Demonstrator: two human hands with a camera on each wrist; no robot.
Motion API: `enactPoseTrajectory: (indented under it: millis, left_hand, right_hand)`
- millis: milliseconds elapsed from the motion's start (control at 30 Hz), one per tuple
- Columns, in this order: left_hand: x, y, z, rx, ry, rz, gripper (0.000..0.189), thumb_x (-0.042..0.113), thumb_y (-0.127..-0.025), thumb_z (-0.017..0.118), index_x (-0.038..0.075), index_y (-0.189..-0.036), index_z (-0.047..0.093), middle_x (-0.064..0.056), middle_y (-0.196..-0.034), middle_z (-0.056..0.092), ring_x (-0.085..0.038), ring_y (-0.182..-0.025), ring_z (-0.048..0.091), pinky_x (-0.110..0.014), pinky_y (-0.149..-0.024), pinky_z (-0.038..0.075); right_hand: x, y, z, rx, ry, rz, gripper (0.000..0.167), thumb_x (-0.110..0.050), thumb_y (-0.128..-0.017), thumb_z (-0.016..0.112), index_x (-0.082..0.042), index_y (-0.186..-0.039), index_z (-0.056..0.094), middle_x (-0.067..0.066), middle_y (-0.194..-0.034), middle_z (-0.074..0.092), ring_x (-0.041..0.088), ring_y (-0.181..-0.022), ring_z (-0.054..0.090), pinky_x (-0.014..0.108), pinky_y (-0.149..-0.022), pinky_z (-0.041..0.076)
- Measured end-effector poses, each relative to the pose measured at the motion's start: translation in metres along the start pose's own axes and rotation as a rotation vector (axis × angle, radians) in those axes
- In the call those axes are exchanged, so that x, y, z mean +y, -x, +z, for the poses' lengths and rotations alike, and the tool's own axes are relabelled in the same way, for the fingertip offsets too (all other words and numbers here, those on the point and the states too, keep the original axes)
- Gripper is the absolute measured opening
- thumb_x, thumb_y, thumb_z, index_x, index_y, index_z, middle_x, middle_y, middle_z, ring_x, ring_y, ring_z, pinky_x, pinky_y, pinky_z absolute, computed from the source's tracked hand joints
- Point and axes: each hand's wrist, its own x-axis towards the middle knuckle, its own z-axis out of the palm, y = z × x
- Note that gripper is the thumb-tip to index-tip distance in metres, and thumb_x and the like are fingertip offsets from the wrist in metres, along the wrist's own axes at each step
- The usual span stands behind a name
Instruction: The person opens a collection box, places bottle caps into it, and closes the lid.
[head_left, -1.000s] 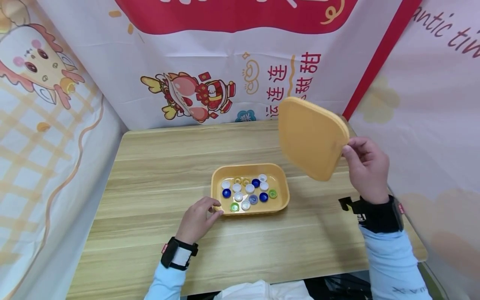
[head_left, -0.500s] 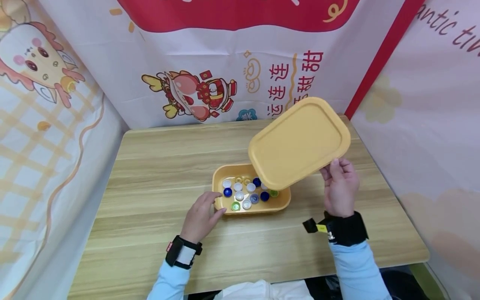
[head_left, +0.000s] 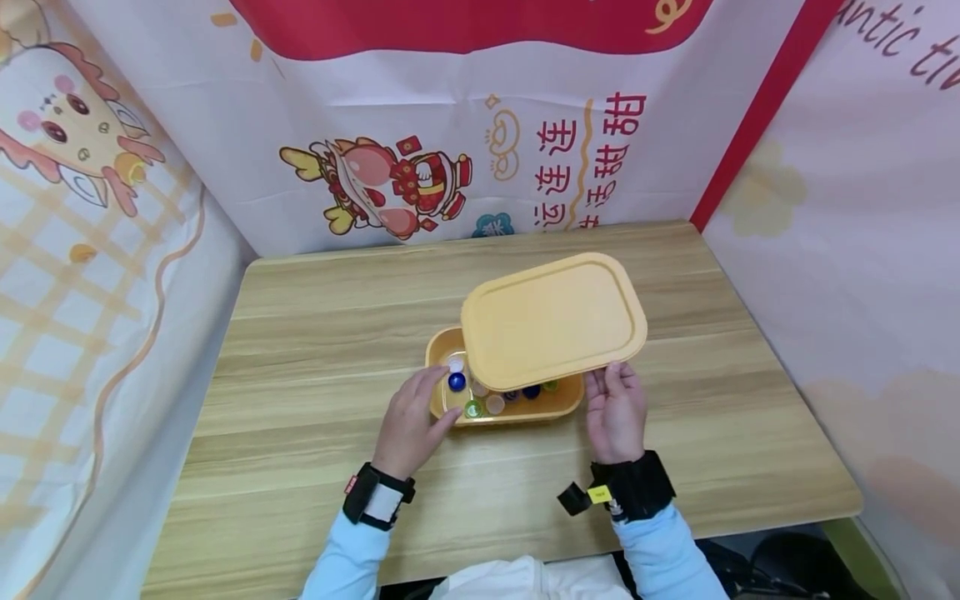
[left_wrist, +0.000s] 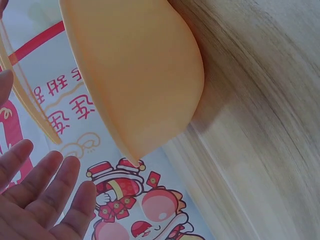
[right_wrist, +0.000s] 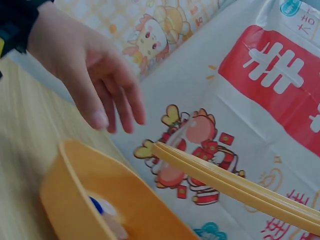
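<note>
An orange-yellow rectangular box sits on the table, holding small round caps, such as a blue cap and a green cap. My right hand pinches the near right edge of a matching lid. Tilted above the box, the lid hides most of its right and back parts. My left hand is at the box's left end with relaxed fingers. In the right wrist view that left hand hovers above the box, apart from it. The lid's edge is also clear of the box there.
The wooden table extends around the box on all sides. A printed white cloth hangs behind it, and more cloth hangs along the right side. A strap end sticks out from the right wristband.
My right hand has brought the lid leftward and down over the box, turning it from nearly upright to flatter. My left hand has shifted slightly right and lifted off the box's corner.
</note>
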Motion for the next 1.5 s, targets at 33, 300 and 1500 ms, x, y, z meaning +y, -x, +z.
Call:
enactPoseTrajectory:
  millis: [33, 300, 1500]
  left_hand:
    - [0.000, 0.000, 0.001, 0.000, 0.004, -0.003, 0.069, 0.018, -0.075, 0.085, 0.004, -0.134, 0.052, -0.019, -0.132, 0.055, -0.033, -0.122, 0.052, -0.051, -0.100, 0.043]
    - [-0.003, 0.001, 0.008, 0.014, 0.007, -0.017, 0.070, 0.019, -0.076, 0.084, 0.002, -0.135, 0.051, -0.022, -0.139, 0.049, -0.037, -0.126, 0.048, -0.057, -0.100, 0.040]
    - [-0.021, 0.029, 0.020, -0.018, 0.045, -0.212, 0.071, 0.035, -0.085, 0.074, -0.005, -0.137, 0.047, -0.023, -0.138, 0.046, -0.033, -0.127, 0.048, -0.040, -0.102, 0.042]
  right_hand:
    - [0.003, 0.001, -0.001, 0.008, -0.011, 0.020, 0.012, -0.009, -0.101, 0.043, 0.000, -0.102, 0.051, 0.009, -0.099, 0.061, 0.015, -0.096, 0.061, 0.026, -0.093, 0.048]
    - [0.027, 0.010, -0.004, 0.077, -0.068, 0.121, 0.013, -0.011, -0.102, 0.042, -0.005, -0.092, 0.049, 0.006, -0.100, 0.056, 0.014, -0.096, 0.057, 0.026, -0.098, 0.045]
    - [0.077, 0.038, -0.021, 0.119, 0.228, 0.139, 0.007, -0.006, -0.104, 0.039, -0.004, -0.098, 0.040, 0.007, -0.103, 0.049, 0.013, -0.096, 0.056, 0.029, -0.100, 0.044]
